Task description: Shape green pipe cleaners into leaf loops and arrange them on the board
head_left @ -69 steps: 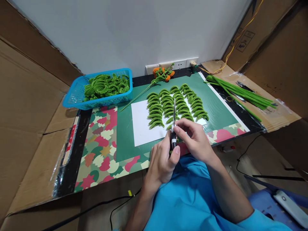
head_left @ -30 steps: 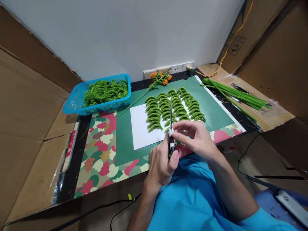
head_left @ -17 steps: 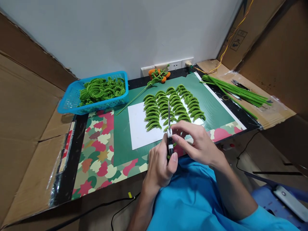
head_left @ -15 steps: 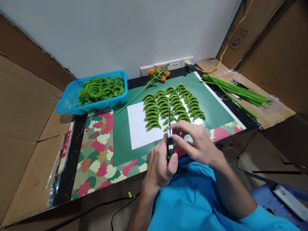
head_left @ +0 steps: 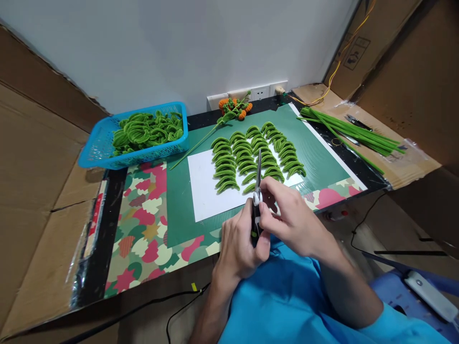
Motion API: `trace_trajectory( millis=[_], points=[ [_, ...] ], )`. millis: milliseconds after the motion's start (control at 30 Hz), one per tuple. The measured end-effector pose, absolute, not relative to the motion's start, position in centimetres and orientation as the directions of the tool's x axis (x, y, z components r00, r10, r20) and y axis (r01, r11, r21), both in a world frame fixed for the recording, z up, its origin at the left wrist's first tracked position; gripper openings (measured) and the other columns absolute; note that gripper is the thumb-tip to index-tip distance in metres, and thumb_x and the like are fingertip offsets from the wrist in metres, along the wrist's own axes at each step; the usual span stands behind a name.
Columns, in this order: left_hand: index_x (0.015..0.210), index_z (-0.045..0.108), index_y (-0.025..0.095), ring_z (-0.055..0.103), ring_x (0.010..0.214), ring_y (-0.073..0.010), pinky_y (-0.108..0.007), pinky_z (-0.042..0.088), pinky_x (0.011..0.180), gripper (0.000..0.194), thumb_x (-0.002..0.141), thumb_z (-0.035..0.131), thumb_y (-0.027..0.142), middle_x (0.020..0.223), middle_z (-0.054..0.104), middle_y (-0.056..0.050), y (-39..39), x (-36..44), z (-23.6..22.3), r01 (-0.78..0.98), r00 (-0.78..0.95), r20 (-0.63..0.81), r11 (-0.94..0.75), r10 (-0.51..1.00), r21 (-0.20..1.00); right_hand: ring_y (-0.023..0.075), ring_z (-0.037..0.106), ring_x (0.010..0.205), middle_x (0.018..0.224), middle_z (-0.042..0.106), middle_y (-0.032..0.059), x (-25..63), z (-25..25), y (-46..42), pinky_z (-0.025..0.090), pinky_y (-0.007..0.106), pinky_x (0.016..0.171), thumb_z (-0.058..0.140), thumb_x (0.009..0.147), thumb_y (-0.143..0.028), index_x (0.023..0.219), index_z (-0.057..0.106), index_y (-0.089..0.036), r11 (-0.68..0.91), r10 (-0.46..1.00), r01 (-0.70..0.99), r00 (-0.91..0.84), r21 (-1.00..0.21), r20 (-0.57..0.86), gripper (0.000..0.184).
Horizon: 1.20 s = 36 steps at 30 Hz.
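Note:
My left hand (head_left: pixel 238 243) is closed around the handles of a pair of scissors (head_left: pixel 258 174). The blades point up and away from me, seen nearly edge-on; the handles are black with white parts. A bit of green shows beside the handles. My right hand (head_left: pixel 292 215) is beside the scissors, thumb and index finger curled in near the white part; what they pinch is hidden. Just beyond the blade tips, curved fuzzy green pipe-cleaner pieces (head_left: pixel 225 165) lie in several columns on a white sheet (head_left: pixel 201 191).
A blue basket (head_left: pixel 150 152) of green loops stands back left. An orange-and-green pipe-cleaner flower (head_left: pixel 233 109) lies behind the columns. Green stems (head_left: pixel 351 131) and pliers (head_left: pixel 358 124) lie at right. Under everything is a green mat (head_left: pixel 179 210); cardboard walls (head_left: pixel 32 191) flank the table.
The scissors and both hands have shifted slightly right in view, and the blades tilt a little more to the right. The green pieces lie as before.

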<state>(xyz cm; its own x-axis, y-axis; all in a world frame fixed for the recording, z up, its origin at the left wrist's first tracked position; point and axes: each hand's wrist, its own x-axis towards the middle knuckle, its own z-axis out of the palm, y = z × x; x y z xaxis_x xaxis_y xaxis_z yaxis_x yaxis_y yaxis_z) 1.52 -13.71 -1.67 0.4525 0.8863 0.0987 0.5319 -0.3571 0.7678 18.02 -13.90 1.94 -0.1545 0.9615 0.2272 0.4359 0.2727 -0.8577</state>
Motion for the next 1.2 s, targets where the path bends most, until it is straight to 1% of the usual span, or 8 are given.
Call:
trace_trajectory(
  millis=[133, 267, 467, 633, 767, 900, 1000, 1200],
  points=[
    [0.100, 0.049, 0.025, 0.056, 0.062, -0.0239, -0.034, 0.031, 0.059, 0.019, 0.089, 0.047, 0.041, 0.078, 0.060, -0.002, -13.7, 1.6, -1.7, 0.536, 0.440, 0.107, -0.356, 0.892, 0.766, 0.0186, 0.047, 0.074, 0.086, 0.050, 0.0000, 17.1, 2.0, -14.5, 0.034, 0.032, 0.064, 0.048, 0.098, -0.016, 0.089, 0.040, -0.025, 0.240, 0.971, 0.509, -0.132, -0.827, 0.200, 0.015],
    [0.096, 0.045, 0.025, 0.053, 0.060, -0.0233, -0.034, 0.030, 0.059, 0.018, 0.086, 0.047, 0.039, 0.078, 0.057, -0.002, -13.8, 1.6, -1.8, 0.526, 0.456, 0.117, -0.373, 0.882, 0.764, 0.0189, 0.046, 0.075, 0.088, 0.049, 0.0006, 16.9, 2.2, -14.9, 0.032, 0.032, 0.064, 0.045, 0.100, -0.014, 0.090, 0.037, -0.025, 0.229, 0.973, 0.531, -0.138, -0.815, 0.184, 0.016],
    [0.098, 0.047, 0.025, 0.054, 0.062, -0.0241, -0.035, 0.030, 0.060, 0.019, 0.087, 0.045, 0.041, 0.081, 0.059, -0.004, -13.8, 1.5, -1.9, 0.537, 0.464, 0.130, -0.395, 0.876, 0.746, 0.0186, 0.046, 0.076, 0.088, 0.049, 0.0001, 16.9, 2.5, -15.0, 0.033, 0.033, 0.065, 0.047, 0.101, -0.014, 0.091, 0.037, -0.025, 0.226, 0.974, 0.542, -0.152, -0.809, 0.171, 0.018],
    [0.113, 0.053, 0.020, 0.058, 0.065, -0.0232, -0.034, 0.036, 0.062, 0.032, 0.094, 0.045, 0.045, 0.086, 0.067, -0.005, -13.8, 1.2, -1.8, 0.485, 0.459, 0.096, -0.340, 0.883, 0.806, 0.0192, 0.052, 0.083, 0.095, 0.056, 0.0023, 17.2, 2.3, -14.7, 0.039, 0.033, 0.071, 0.047, 0.107, -0.018, 0.098, 0.046, -0.023, 0.251, 0.966, 0.456, -0.173, -0.854, 0.192, 0.010],
    [0.126, 0.055, 0.015, 0.060, 0.070, -0.0239, -0.035, 0.040, 0.065, 0.046, 0.096, 0.043, 0.048, 0.091, 0.070, -0.007, -13.7, 0.9, -2.0, 0.459, 0.479, 0.117, -0.362, 0.870, 0.811, 0.0191, 0.055, 0.089, 0.104, 0.060, 0.0037, 17.7, 1.6, -14.6, 0.042, 0.032, 0.077, 0.048, 0.112, -0.025, 0.109, 0.052, -0.022, 0.281, 0.958, 0.370, -0.161, -0.886, 0.236, 0.005],
    [0.125, 0.056, 0.015, 0.059, 0.069, -0.0236, -0.035, 0.038, 0.063, 0.049, 0.097, 0.042, 0.052, 0.089, 0.068, -0.006, -13.8, 0.9, -2.3, 0.467, 0.476, 0.128, -0.374, 0.870, 0.802, 0.0184, 0.055, 0.087, 0.101, 0.058, 0.0023, 17.7, 0.8, -14.5, 0.043, 0.032, 0.078, 0.048, 0.113, -0.028, 0.109, 0.053, -0.022, 0.295, 0.955, 0.313, -0.118, -0.903, 0.272, 0.009],
    [0.128, 0.055, 0.015, 0.059, 0.069, -0.0239, -0.035, 0.040, 0.064, 0.050, 0.097, 0.041, 0.052, 0.087, 0.067, -0.005, -13.8, 0.9, -2.2, 0.472, 0.479, 0.129, -0.378, 0.868, 0.796, 0.0184, 0.054, 0.087, 0.099, 0.056, 0.0021, 17.4, 0.3, -14.5, 0.042, 0.032, 0.078, 0.046, 0.114, -0.029, 0.106, 0.053, -0.022, 0.325, 0.945, 0.289, -0.124, -0.901, 0.301, 0.013],
    [0.123, 0.055, 0.013, 0.059, 0.066, -0.0247, -0.036, 0.038, 0.063, 0.048, 0.096, 0.041, 0.051, 0.084, 0.066, -0.006, -13.8, 1.1, -2.2, 0.524, 0.474, 0.133, -0.400, 0.870, 0.752, 0.0186, 0.052, 0.088, 0.095, 0.053, 0.0012, 16.6, -0.3, -14.5, 0.040, 0.033, 0.080, 0.039, 0.115, -0.031, 0.100, 0.049, -0.023, 0.294, 0.956, 0.265, -0.076, -0.918, 0.284, 0.020]
  ],
)
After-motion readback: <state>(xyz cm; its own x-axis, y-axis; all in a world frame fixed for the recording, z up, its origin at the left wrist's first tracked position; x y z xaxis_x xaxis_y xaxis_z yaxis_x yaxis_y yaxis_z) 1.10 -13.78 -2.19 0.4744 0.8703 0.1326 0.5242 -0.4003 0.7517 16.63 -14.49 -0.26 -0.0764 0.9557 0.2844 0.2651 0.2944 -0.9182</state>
